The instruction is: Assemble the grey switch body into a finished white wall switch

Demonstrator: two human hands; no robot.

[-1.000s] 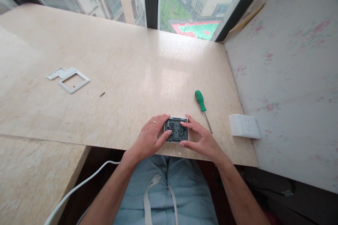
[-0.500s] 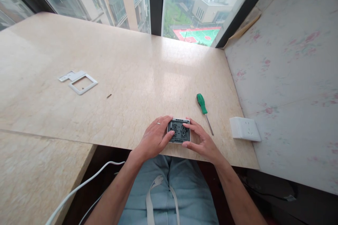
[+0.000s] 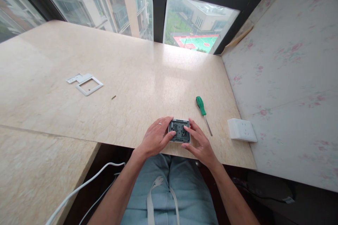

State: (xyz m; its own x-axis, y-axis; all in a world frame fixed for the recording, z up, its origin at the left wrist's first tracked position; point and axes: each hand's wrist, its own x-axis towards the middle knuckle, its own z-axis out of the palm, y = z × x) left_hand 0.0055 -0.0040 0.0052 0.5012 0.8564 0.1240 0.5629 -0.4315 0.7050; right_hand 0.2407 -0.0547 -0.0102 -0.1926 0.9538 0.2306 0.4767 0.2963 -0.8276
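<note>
- While the left hand and the right hand meet at the near edge of the counter, the switch unit sits between them — dark face up, fingers over its workings: a hold-and-handle step, by the look of it.
- Next move, I'd judge, calls for a steady left and a precise right fingertip.
- Left grip: fingers at the upper left corner, thumb on the face, pinching.
- Right grip: the other end bracketed, thumb at the lower corner, one fingertip over the face. How hard it presses — can't tell.
- Just past the right hand, a green-handled screwdriver lies untouched; level with its tip, a white socket box by the wall.
- Farther, leftward: a small dark piece, then a white frame against a white plate.
</note>
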